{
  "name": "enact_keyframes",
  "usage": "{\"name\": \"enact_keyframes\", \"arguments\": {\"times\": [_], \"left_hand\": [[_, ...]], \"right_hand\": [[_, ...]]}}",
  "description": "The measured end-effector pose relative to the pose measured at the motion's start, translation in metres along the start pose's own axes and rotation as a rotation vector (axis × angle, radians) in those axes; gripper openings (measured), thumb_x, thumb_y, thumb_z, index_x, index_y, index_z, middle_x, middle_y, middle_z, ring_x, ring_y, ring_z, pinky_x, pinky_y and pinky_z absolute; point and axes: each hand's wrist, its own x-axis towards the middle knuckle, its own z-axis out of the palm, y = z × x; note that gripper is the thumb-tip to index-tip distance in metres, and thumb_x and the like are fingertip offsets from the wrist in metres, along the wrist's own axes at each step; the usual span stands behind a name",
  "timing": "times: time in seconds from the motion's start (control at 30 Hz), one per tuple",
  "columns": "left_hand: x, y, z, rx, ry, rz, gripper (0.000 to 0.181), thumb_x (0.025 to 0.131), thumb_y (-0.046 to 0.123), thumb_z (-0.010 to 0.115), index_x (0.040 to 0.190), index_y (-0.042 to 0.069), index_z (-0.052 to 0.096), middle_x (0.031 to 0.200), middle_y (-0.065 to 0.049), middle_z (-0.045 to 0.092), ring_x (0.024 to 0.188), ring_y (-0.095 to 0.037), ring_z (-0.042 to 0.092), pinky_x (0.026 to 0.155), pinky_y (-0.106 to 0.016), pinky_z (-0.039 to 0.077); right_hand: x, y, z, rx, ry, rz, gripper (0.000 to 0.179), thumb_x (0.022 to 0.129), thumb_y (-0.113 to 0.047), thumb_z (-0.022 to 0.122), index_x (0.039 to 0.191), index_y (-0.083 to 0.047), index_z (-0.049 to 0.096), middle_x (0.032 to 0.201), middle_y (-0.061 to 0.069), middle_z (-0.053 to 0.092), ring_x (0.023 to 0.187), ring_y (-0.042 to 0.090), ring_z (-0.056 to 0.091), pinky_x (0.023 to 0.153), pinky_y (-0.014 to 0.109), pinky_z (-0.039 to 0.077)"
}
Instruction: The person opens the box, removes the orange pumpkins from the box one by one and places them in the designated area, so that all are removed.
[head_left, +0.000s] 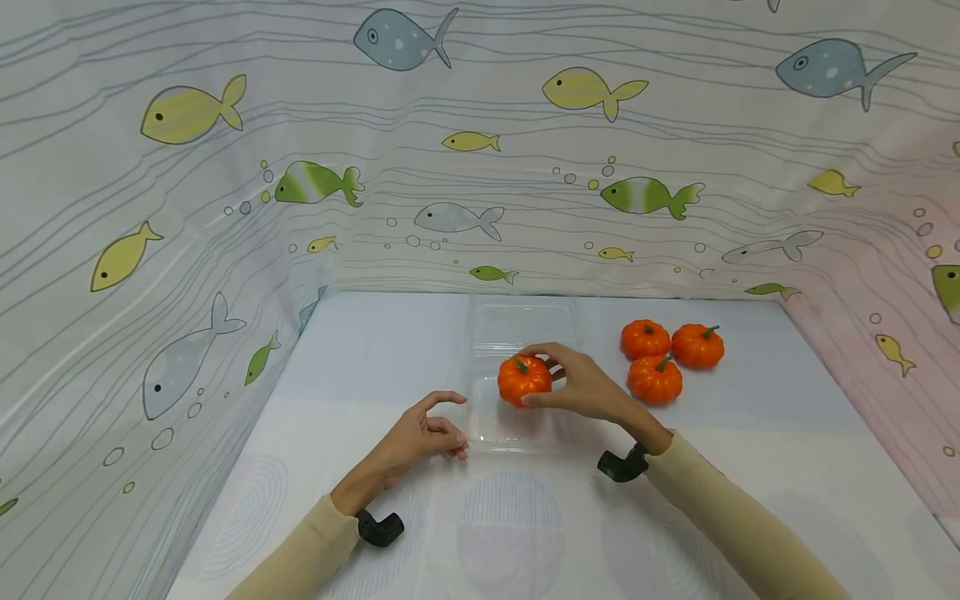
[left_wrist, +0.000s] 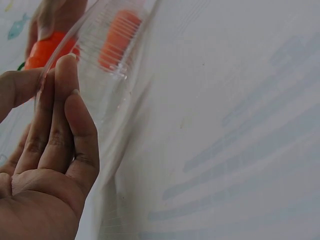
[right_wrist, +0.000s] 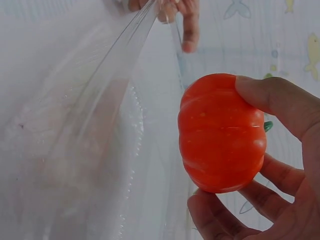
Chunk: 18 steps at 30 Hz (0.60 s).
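My right hand [head_left: 581, 385] holds a small orange toy pumpkin [head_left: 524, 381] with a green stem, thumb on one side and fingers on the other. The pumpkin is over the near half of a clear plastic container [head_left: 491, 429], which lies opened out with its other half behind. In the right wrist view the pumpkin [right_wrist: 222, 132] shows its smooth, ribbed side. My left hand [head_left: 412, 442] is at the container's left edge. In the left wrist view, its fingertips [left_wrist: 66, 70] pinch the clear plastic rim.
Three more orange toy pumpkins stand in a cluster at the right: one at the back left [head_left: 645, 340], one at the back right [head_left: 697, 347] and one in front [head_left: 655, 381]. A fish-print cloth [head_left: 525, 183] rises behind and beside the white table [head_left: 360, 350].
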Motion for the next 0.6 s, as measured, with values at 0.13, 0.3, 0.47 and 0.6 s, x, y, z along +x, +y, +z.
{"name": "enact_keyframes", "arguments": {"times": [0.13,0.3,0.47,0.6], "left_hand": [[0.000,0.000,0.000,-0.002,0.008,-0.006,0.069,0.095,0.006,0.075,0.153,0.006,0.037,0.097,-0.020,0.074,0.086,-0.033,0.074,0.087,-0.043,0.059],[0.001,0.000,0.000,-0.001,0.008,-0.013,0.070,0.095,0.007,0.075,0.153,0.008,0.037,0.098,-0.020,0.074,0.087,-0.033,0.075,0.087,-0.044,0.059],[0.001,-0.001,0.000,0.003,0.002,-0.005,0.070,0.095,0.006,0.075,0.153,0.007,0.036,0.098,-0.019,0.074,0.087,-0.033,0.075,0.087,-0.043,0.059],[0.000,0.000,0.001,-0.003,0.010,-0.013,0.069,0.095,0.007,0.075,0.153,0.008,0.038,0.097,-0.019,0.074,0.087,-0.034,0.075,0.088,-0.043,0.058]], "right_hand": [[-0.004,0.001,-0.003,0.006,0.021,0.003,0.069,0.083,-0.039,0.088,0.142,-0.022,0.058,0.140,0.001,0.058,0.118,0.026,0.056,0.099,0.054,0.052],[-0.009,0.004,-0.007,0.028,0.038,0.011,0.069,0.082,-0.041,0.088,0.141,-0.024,0.058,0.139,-0.002,0.059,0.119,0.026,0.056,0.100,0.055,0.051],[-0.014,0.008,-0.011,0.050,0.047,0.032,0.068,0.082,-0.043,0.088,0.141,-0.026,0.057,0.139,-0.004,0.058,0.122,0.026,0.055,0.102,0.054,0.049],[-0.019,0.010,-0.014,0.064,0.058,0.049,0.069,0.083,-0.042,0.088,0.142,-0.025,0.056,0.141,-0.002,0.057,0.123,0.027,0.055,0.104,0.057,0.048]]}}
